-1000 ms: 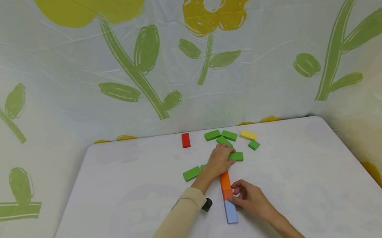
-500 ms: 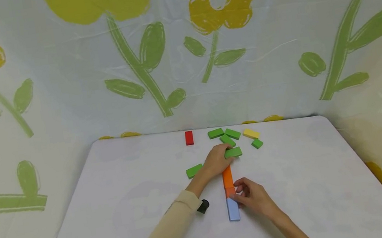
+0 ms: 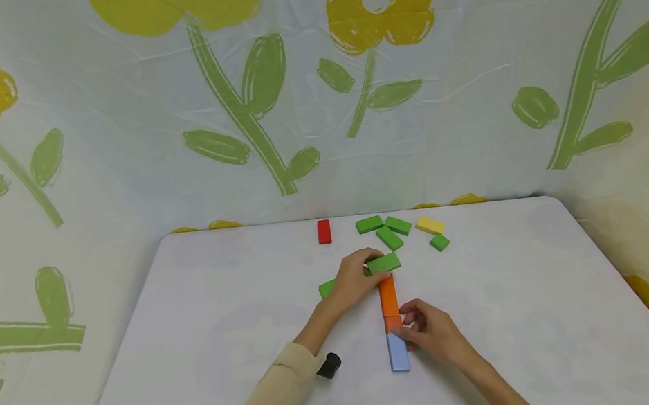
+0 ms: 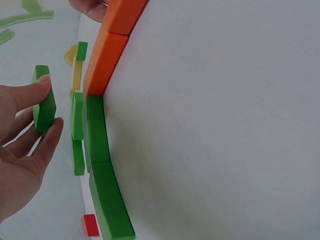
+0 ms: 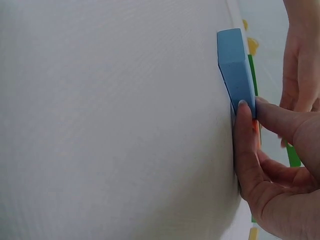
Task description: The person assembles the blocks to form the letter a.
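My left hand (image 3: 354, 281) pinches a green block (image 3: 384, 263) between thumb and fingers, raised above the table in the left wrist view. Just below it, a line of orange blocks (image 3: 388, 298) runs toward me and ends in a light blue block (image 3: 398, 354). The thumb and fingers of my right hand (image 3: 435, 331) pinch the blue block (image 5: 237, 75) close to where it meets the orange. In the left wrist view, two green blocks (image 4: 99, 132) continue from the far orange end at an angle; the left hand partly hides them in the head view.
Toward the back edge lie a red block (image 3: 324, 232), several loose green blocks (image 3: 369, 224), a yellow block (image 3: 430, 225) and a small green block (image 3: 439, 242). A flower-printed sheet (image 3: 441, 143) surrounds the white table (image 3: 536, 311).
My left hand has picked up the green block and carried it left, over the far end of the orange line. The right hand stays at the blue block. The head view has shifted slightly.
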`<state>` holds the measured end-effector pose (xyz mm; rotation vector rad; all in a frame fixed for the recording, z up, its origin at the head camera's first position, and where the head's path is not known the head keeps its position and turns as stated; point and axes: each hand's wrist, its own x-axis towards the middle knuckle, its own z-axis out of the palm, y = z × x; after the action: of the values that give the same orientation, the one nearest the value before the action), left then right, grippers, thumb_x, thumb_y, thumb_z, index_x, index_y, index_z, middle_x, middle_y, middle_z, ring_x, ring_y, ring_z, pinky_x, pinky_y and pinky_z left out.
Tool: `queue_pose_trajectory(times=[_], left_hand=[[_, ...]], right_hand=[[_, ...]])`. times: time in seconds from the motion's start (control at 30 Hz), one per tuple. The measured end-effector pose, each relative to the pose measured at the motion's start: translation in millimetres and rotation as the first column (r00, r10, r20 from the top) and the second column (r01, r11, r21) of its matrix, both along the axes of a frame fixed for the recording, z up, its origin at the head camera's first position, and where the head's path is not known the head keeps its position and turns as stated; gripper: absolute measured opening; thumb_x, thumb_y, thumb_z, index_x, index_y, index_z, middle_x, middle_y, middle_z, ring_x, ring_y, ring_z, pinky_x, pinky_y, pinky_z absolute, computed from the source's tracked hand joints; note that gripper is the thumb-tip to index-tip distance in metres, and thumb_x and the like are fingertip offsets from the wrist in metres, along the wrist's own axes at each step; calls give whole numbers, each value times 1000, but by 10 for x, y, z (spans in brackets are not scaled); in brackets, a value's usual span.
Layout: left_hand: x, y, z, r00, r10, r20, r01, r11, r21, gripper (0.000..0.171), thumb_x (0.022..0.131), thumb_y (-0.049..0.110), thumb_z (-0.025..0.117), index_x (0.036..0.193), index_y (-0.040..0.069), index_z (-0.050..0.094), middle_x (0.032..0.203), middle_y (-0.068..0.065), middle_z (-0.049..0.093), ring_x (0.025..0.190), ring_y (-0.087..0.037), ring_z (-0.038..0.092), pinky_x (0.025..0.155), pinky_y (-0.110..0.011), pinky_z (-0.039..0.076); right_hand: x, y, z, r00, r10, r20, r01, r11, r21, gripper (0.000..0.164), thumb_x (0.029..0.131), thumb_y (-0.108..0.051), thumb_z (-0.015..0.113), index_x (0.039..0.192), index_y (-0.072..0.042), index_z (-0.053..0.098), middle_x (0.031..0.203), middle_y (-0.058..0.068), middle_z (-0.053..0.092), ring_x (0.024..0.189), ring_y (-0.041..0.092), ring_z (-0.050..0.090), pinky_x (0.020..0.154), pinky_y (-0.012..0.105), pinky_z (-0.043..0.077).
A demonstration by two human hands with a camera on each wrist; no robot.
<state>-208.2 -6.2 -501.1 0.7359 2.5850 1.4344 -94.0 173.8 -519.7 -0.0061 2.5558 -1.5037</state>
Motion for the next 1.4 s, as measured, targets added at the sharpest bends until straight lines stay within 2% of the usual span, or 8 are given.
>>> queue_pose_trajectory(times=[0.13,0.3,0.53,0.83,0.97,1.13,1.27,1.4], left_hand=[[66,-99,-12,1000,3,-1,-2,1000,17,33,92,12,79,122,1,68,119,-10,70,104,-21,62,88,-25,55],[180,-219,-30,1000,21,-3,-21,1000,15,34,92,14,79,122,2,69,119,-10,71,103,-21,63,87,-26,55],[358,-374,-52,998,29,64,-30,999,19,35,91,13,80,124,3,69,123,-9,70,106,-19,63,89,-25,55],[538,-547,-144,998,-39,53,37,999,39,33,90,8,80,120,-1,69,118,-11,70,103,-25,64,86,-29,56],[614,-580,-188,997,-61,54,61,998,4,31,91,8,79,119,2,69,116,-7,70,101,-22,62,85,-26,55],[701,-587,-203,995,-83,55,85,995,-42,30,91,7,79,119,2,69,113,-7,71,97,-21,62,85,-30,54],[749,-586,-209,995,-79,55,84,993,-86,31,90,8,80,119,2,70,115,-7,71,99,-22,61,89,-33,52],[772,-576,-211,997,-72,23,75,989,-128,31,90,10,80,118,3,71,116,-6,71,104,-21,61,96,-36,51]], right_hand=[[1,-6,3,1000,-17,7,16,1000,24,34,88,-8,82,116,1,64,89,3,60,71,16,59,63,22,53],[0,6,-1,1000,-6,10,6,1000,-2,34,88,-7,81,115,2,63,90,5,60,71,17,60,63,22,55],[-9,-5,0,1000,3,0,-3,1000,16,30,88,-8,82,106,0,60,84,3,59,72,16,57,63,21,51],[-22,-20,-13,1000,11,-5,-10,999,37,29,87,-9,82,103,-1,60,82,2,58,72,16,55,62,20,49],[-12,-22,-19,1000,3,1,-3,999,36,28,87,-9,83,103,-2,60,81,2,58,72,16,55,62,20,49],[-2,-24,-16,1000,-4,12,4,999,37,28,87,-10,83,102,-2,60,81,1,58,73,16,55,62,20,49],[1,-18,-10,1000,-4,5,3,999,34,28,87,-11,83,102,-3,61,81,1,58,73,15,55,63,20,49],[6,-8,-2,1000,5,0,-5,1000,19,27,87,-9,82,102,-2,61,82,2,58,73,16,56,63,20,51]])
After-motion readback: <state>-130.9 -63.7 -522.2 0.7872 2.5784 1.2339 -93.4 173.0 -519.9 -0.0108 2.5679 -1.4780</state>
